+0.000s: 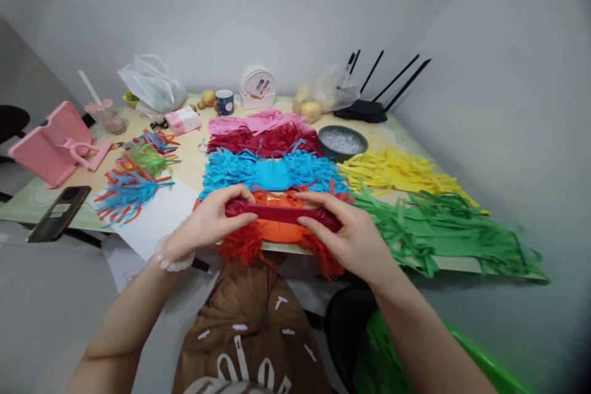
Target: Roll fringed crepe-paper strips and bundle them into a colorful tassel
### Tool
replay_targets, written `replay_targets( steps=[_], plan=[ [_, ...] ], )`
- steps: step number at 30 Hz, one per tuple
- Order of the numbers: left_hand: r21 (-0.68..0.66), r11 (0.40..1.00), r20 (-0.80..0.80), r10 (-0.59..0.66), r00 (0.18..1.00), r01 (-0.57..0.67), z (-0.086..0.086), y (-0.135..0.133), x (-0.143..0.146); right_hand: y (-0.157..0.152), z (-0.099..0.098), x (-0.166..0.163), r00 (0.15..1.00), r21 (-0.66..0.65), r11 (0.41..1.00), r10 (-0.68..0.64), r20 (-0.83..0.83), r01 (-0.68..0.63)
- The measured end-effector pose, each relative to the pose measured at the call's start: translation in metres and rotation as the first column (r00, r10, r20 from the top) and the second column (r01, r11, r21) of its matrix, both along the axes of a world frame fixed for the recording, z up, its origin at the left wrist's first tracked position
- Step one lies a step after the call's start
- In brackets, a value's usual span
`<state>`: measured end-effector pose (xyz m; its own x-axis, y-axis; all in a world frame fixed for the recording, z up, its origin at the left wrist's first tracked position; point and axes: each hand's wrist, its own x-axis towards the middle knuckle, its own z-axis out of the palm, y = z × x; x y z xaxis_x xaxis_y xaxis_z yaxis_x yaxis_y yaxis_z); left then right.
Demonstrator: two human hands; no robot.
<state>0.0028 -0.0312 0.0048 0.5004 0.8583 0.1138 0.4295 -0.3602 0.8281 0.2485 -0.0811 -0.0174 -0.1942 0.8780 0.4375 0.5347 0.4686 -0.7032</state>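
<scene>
Both hands' grip on red paper roll (284, 213) ends, btwn L hand (210, 225) & R hand (351, 237).

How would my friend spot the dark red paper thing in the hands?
On the pale yellow table, look at the near edge, where an orange fringed paper sheet lies. Over it, the left hand and right hand pinch a dark red folded paper strip: one narrow plain bar, while neighbours are wide and fringed.

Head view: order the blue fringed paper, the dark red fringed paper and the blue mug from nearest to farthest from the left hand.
From the left hand, gripping the red roll with the right hand:
1. blue fringed paper, just past the roll.
2. dark red fringed paper, mid-table behind it.
3. blue mug, at the far edge by the wall.
</scene>
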Motion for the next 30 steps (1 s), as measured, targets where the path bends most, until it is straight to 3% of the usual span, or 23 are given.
replay_targets(
  steps=[5, 7, 10, 17, 20, 24, 27, 30],
  plan=[
    [-0.204, 0.975, 0.173, -0.055, 0.983, 0.091, 0.000, -0.003, 0.003, -0.001, 0.005, -0.001, 0.997, -0.091, 0.995, -0.043, -0.064, 0.037],
    [-0.284, 0.949, 0.277, -0.051, 0.959, 0.133, -0.002, -0.006, 0.003, -0.002, 0.006, -0.002, 0.983, -0.184, 0.983, -0.049, -0.179, 0.015],
    [-0.291, 0.950, 0.359, -0.001, 0.933, 0.113, -0.006, -0.010, 0.003, -0.003, 0.002, -0.005, 0.912, -0.292, 0.953, -0.045, -0.408, -0.084],
    [-0.345, 0.921, 0.547, 0.039, 0.836, 0.183, -0.018, -0.008, -0.001, -0.001, -0.015, -0.007, 0.826, -0.221, 0.961, 0.012, -0.563, -0.164],
    [-0.306, 0.936, 0.547, 0.023, 0.837, 0.174, -0.019, -0.009, -0.003, 0.000, -0.016, -0.006, 0.836, -0.151, 0.972, 0.072, -0.544, -0.181],
    [-0.223, 0.969, 0.421, 0.000, 0.907, 0.103, -0.015, -0.012, -0.002, -0.003, -0.011, -0.007, 0.892, -0.072, 0.988, 0.093, -0.443, -0.139],
    [-0.067, 0.997, 0.259, 0.053, 0.964, -0.037, -0.015, -0.013, 0.002, -0.006, -0.008, -0.010, 0.954, -0.011, 1.000, 0.007, -0.300, -0.010],
    [0.136, 0.988, 0.117, 0.060, 0.991, -0.076, -0.017, -0.014, 0.005, -0.008, -0.008, -0.014, 0.982, 0.024, 0.994, -0.097, -0.160, 0.102]
  ],
)
